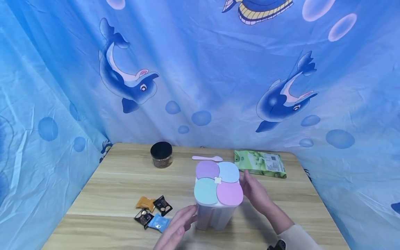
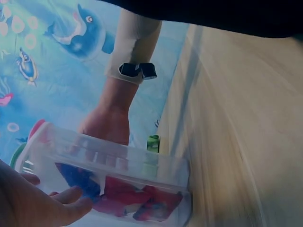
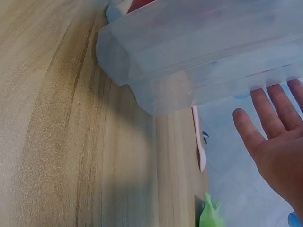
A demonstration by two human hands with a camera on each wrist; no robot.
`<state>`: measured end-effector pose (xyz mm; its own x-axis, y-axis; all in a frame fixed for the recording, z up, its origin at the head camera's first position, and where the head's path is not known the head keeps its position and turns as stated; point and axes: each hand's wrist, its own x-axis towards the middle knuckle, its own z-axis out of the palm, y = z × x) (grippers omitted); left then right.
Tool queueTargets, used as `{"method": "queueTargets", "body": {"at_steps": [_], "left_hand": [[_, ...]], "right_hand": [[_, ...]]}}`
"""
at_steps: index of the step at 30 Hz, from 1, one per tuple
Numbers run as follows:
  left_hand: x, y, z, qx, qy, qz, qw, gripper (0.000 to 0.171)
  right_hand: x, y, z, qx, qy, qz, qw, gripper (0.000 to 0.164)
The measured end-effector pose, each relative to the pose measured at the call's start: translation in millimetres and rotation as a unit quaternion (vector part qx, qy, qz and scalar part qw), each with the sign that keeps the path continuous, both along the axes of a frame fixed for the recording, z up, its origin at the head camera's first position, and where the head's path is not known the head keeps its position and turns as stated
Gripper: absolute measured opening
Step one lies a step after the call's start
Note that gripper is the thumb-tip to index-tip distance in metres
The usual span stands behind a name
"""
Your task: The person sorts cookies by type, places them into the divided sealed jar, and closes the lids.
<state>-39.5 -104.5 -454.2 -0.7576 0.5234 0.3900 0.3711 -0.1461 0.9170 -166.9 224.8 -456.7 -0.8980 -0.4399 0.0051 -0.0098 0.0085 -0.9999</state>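
clear container [image 1: 215, 217] is upright toward near side of the bench [image 1: 103, 194], w/ 4-petal lid [image 1: 229, 194] on top; red packets [image 2: 158, 205] & a blue one [image 2: 78, 179] show inside. l. hand [image 1: 179, 225] at container's l. side, fingers loosely extended, contact hard to tell; r. hand [image 1: 256, 192] at its r., fingers straight, slightly spread, tips against wall. small wrapped sweets [image 1: 145, 203] lie l. of container. green bag [image 1: 260, 163] behind-r., dark-lidded jar [image 1: 161, 155] behind-l., pink spoon [image 1: 206, 158] just behind, blue sea-print curtain [image 1: 200, 86] farthest.
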Motion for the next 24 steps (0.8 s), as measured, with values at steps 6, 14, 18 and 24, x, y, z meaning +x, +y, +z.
{"method": "queueTargets", "body": {"at_steps": [6,14,18,24], "left_hand": [[-0.5,2,-0.7,-0.037,0.010,0.014,0.9992,0.055],[-10.3,-5,8.8,-0.045,-0.017,0.001,0.9988,0.057],[-21.0,-9,16.5,-0.048,-0.047,-0.010,0.9977,0.057],[-45.6,-13,20.8,-0.033,-0.096,-0.014,0.9947,0.059]], "right_hand": [[-1.7,3,-0.7,-0.023,-0.016,0.026,0.999,0.082],[0.1,12,-0.1,-0.065,-0.022,0.083,0.994,0.086],[6.1,16,1.5,-0.057,-0.029,0.084,0.994,0.093],[23.9,16,1.5,-0.050,0.005,0.090,0.995,0.086]]}}
